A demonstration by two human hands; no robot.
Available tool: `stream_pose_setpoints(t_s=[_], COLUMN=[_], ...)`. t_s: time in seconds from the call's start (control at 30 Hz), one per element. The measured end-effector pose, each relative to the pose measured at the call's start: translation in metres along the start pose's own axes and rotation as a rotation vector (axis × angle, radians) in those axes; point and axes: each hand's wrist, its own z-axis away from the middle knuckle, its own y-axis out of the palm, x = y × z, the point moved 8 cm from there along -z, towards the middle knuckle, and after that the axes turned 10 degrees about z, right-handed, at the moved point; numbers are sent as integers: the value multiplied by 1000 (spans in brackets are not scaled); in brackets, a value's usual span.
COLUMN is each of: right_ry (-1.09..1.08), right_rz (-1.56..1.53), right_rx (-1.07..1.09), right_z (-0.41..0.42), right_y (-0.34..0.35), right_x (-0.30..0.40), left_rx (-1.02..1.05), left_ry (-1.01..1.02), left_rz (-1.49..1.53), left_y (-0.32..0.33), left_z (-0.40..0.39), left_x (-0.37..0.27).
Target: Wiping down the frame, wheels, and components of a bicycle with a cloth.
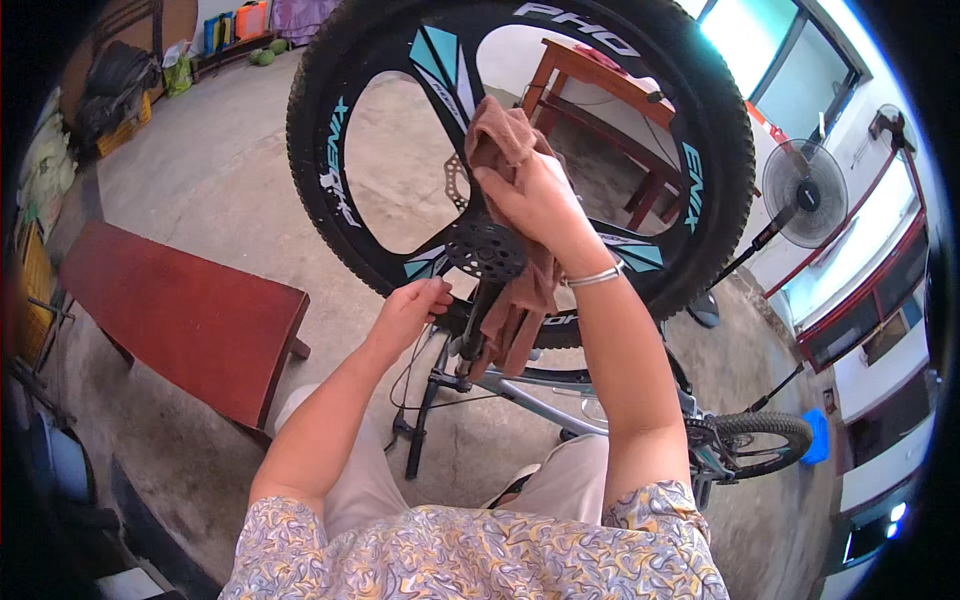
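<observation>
A bicycle wheel (pixel 319 180) with a knobbly black tyre and three broad spokes stands before me. My right hand (pixel 529 191) grips a brown cloth (pixel 499 135) against the upper spoke, and the cloth's loose end hangs down past the hub. At the wheel's centre is a round, perforated black hub disc (pixel 486 251); a black fork leg (pixel 484 315) runs down from it. My left hand (pixel 412 309), fingers curled together, is by the lower left of the wheel, near the fork leg. Nothing shows in it. Behind the spokes, part of a brake rotor (pixel 454 184) is visible.
The silver bicycle frame (pixel 540 405) extends right to a rear wheel (pixel 765 442). A handlebar grip (pixel 416 450) is low, near my legs. A red wooden bench (pixel 187 315) stands left. A fan (pixel 806 195) and a wooden table (pixel 607 79) are beyond the wheel.
</observation>
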Motion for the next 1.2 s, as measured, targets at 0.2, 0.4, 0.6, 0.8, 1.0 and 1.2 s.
stream_pose_setpoints(t_s=[0.2,0.4,0.6,0.8,1.0,1.2], right_ry=[-20,-68,-77,-185,492,198], right_rz=[93,266,432,120,-959,-833], right_rx=[-40,30,2,-201,-124,21], right_z=[13,35,62,123,240,233], right_y=[-5,-21,-42,-66,33,37], right_x=[-3,6,-4,4,-55,-12], left_rx=[13,29,22,-14,193,400], left_ry=[3,4,-5,-24,206,-28], left_rz=[9,18,5,30,-523,-319], left_y=[-2,0,1,-4,42,71], left_z=[2,1,-1,5,36,46], left_x=[-2,1,5,-3,-45,17])
